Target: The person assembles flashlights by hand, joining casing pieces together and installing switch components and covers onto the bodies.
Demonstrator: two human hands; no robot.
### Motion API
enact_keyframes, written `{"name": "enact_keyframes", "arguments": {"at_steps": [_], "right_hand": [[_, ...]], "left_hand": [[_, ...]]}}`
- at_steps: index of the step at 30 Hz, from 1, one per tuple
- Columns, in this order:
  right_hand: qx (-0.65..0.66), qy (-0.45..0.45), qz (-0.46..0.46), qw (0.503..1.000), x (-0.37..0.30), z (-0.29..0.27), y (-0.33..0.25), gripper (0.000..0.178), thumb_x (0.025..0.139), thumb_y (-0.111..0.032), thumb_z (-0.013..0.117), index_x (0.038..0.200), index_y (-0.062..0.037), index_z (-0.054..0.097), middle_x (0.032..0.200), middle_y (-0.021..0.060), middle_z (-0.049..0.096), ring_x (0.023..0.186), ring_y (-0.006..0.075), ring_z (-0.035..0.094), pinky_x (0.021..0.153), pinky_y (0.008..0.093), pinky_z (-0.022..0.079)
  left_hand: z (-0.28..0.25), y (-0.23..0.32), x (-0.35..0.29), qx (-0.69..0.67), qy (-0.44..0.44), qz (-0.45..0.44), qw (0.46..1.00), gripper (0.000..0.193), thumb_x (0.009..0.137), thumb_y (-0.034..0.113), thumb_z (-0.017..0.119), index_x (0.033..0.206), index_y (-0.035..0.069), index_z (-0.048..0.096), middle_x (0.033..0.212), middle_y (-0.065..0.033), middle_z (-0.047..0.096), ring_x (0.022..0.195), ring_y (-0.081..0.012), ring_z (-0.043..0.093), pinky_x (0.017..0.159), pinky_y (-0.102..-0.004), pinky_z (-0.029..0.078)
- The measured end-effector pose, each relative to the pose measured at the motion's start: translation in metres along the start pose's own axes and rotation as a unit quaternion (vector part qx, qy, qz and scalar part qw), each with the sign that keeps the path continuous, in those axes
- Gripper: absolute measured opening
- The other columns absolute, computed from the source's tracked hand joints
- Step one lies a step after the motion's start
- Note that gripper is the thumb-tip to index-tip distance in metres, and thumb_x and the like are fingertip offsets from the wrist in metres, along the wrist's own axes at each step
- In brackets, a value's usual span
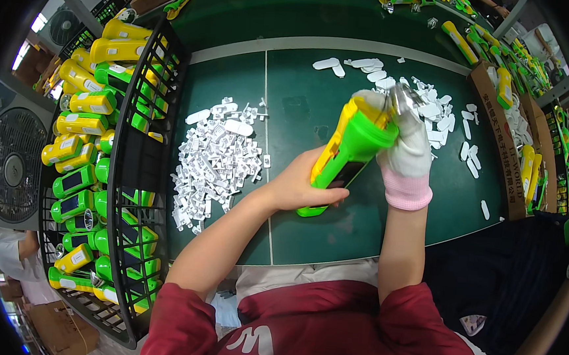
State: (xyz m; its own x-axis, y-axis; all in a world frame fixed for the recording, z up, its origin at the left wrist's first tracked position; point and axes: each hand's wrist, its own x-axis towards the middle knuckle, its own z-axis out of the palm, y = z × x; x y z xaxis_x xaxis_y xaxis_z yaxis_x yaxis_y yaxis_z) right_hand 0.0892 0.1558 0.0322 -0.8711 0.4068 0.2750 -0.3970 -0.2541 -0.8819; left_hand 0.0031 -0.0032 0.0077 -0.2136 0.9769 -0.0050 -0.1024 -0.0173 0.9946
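My bare left hand (299,182) is wrapped round the lower body of a green and yellow flashlight (360,138), which tilts with its wide head up and to the right. A dark panel shows on the side of its body. At the head, my right hand (408,153), in a white glove with a pink cuff, grips a shiny silver reflector (405,99). The reflector sits beside the head's open rim; whether it touches the rim I cannot tell. Small white plastic parts (216,163) lie heaped left of my left hand, and white oval pieces (442,116) lie beyond my right hand.
A black crate (140,187) packed with yellow and green flashlights stands at the left, near a fan (14,158). On the right a cardboard box (498,136) holds white parts and flashlights. A raised ledge (333,44) runs along the green table's (319,242) far side.
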Motion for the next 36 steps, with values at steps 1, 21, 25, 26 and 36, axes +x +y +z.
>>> {"name": "enact_keyframes", "arguments": {"at_steps": [1,21,25,26,36], "right_hand": [[-0.002,0.103,0.034,0.994,0.004,0.005,0.001,0.043,0.093,-0.033,0.044,0.116,0.0023,0.051,0.11,0.0167,0.058,0.096,0.0233,0.058,0.086,0.0354,0.045],[-0.328,0.06,0.062,0.941,0.0,0.044,0.025,0.048,0.08,-0.032,0.06,0.113,0.0011,0.05,0.091,0.0147,0.062,0.081,0.0255,0.061,0.075,0.0339,0.047],[-0.219,0.034,0.035,0.975,0.001,0.042,0.024,0.06,0.081,-0.049,0.059,0.113,0.0006,0.051,0.093,0.0112,0.061,0.081,0.0186,0.06,0.073,0.0313,0.048],[-0.221,0.037,0.033,0.974,0.0,0.041,0.018,0.06,0.081,-0.049,0.059,0.113,0.0006,0.051,0.093,0.0112,0.061,0.081,0.0186,0.06,0.073,0.0313,0.048],[-0.066,0.0,0.008,0.998,-0.013,0.045,-0.003,0.114,0.058,-0.083,0.051,0.127,0.0063,0.037,0.091,0.0137,0.06,0.085,0.0195,0.056,0.075,0.0315,0.047]], "left_hand": [[0.0,-0.001,0.001,-0.001,0.0,-0.001,1.0,0.042,0.073,0.016,0.07,0.107,0.003,0.048,0.082,-0.005,0.057,0.067,-0.0108,0.058,0.063,-0.0263,0.048],[0.014,-0.005,0.003,0.189,0.273,0.014,0.943,0.054,0.069,0.02,0.067,0.115,0.003,0.044,0.096,-0.0128,0.059,0.086,-0.0234,0.06,0.076,-0.035,0.047],[0.006,0.0,0.003,0.038,0.191,0.093,0.976,0.046,0.069,0.013,0.064,0.111,0.001,0.047,0.091,-0.0092,0.059,0.082,-0.0199,0.061,0.075,-0.032,0.048],[0.005,0.001,0.003,0.038,0.187,0.095,0.977,0.046,0.069,0.013,0.064,0.111,0.001,0.047,0.091,-0.0092,0.059,0.082,-0.0199,0.061,0.075,-0.032,0.048],[-0.003,0.009,-0.001,-0.145,-0.16,0.008,0.977,0.049,0.071,0.009,0.063,0.116,-0.001,0.046,0.101,-0.0163,0.061,0.094,-0.0254,0.062,0.086,-0.0361,0.046]]}}
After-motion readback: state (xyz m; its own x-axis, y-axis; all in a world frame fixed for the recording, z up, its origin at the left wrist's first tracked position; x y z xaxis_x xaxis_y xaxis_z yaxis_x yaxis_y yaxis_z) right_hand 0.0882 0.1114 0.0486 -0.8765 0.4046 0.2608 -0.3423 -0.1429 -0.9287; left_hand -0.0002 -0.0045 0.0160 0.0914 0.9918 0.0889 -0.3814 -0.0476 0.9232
